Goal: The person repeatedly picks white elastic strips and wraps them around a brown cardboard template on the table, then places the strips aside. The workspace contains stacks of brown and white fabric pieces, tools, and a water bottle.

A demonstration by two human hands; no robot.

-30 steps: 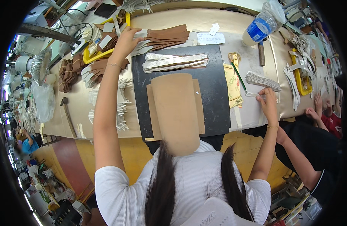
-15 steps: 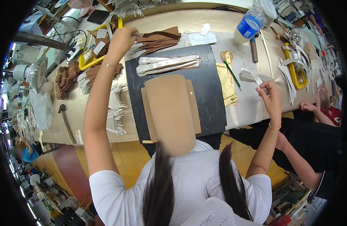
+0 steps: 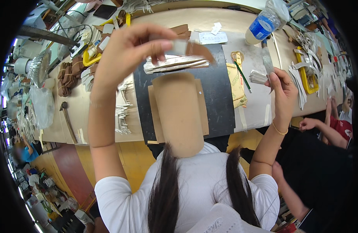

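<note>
Mid-pickup step, judging by the raised hands: left hand (image 3: 124, 54) pinching a brown strip (image 3: 196, 49) (grey end between thumb and finger), right hand (image 3: 282, 87) gripping a thin blade (image 3: 267, 62). Next, probably: bringing strip down to the black mat (image 3: 219, 101) between both hands.

Right hand's (image 3: 282, 87) thin strip (image 3: 266, 60) blurred

Single head view – fisheye, worn high, facing steeply down and forward over the counter (image 3: 109, 128). Close range: raised forearms enter from the lower edge. Straight counter edges bend toward the rim – dark vignette surrounds.
</note>
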